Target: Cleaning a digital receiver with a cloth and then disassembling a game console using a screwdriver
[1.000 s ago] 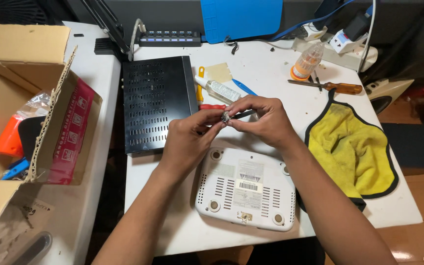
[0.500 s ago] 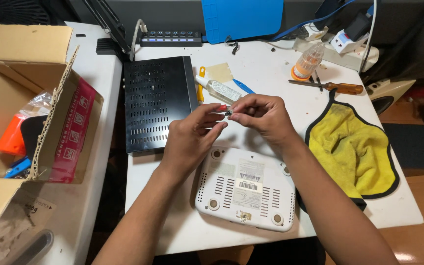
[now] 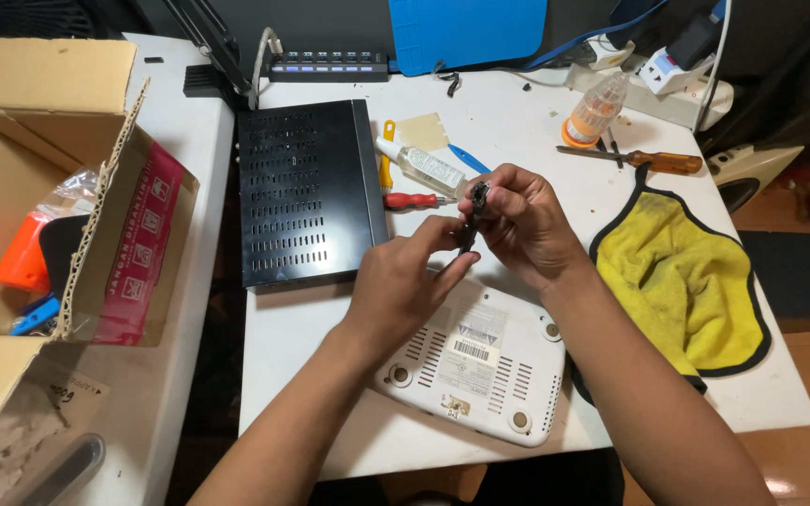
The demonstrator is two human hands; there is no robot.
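At table front edge: white router (image 3: 475,365), flipped underside up, vent slots + label + round feet visible. Sits flat on white table (image 3: 527,122), partly under both forearms.

Just above router: left hand (image 3: 400,281) and right hand (image 3: 522,225) meet mid-air. Both grip one small black part (image 3: 473,217), slim, held roughly upright. Left: thumb + forefinger pinch lower end, other fingers curled. Right: fingertips close on upper end, thumb behind part. Part is clear of table, above router's far edge. Exact type of part: cannot tell, too small.

Right of hands: yellow cloth (image 3: 682,281) w/ dark border, crumpled, draped to table's right edge.

Left of hands: black vented box (image 3: 307,192), flat, long side running away from viewer. Near left wrist, not touching.

Behind hands: red-handled screwdriver (image 3: 414,200) lying beside black box; clear glue tube (image 3: 422,167) at an angle next to it; yellow tool (image 3: 386,159) and blue pry tool (image 3: 466,157) close by.

Further back, right: screwdriver w/ amber handle (image 3: 653,160); small bottle w/ orange base (image 3: 592,112), upright.

Far edge: blue mat (image 3: 466,33) standing against back; multi-port hub (image 3: 328,64) w/ grey cable.

Far left, separate surface: open cardboard box (image 3: 39,187), flaps up, holding orange + blue items and plastic bag.
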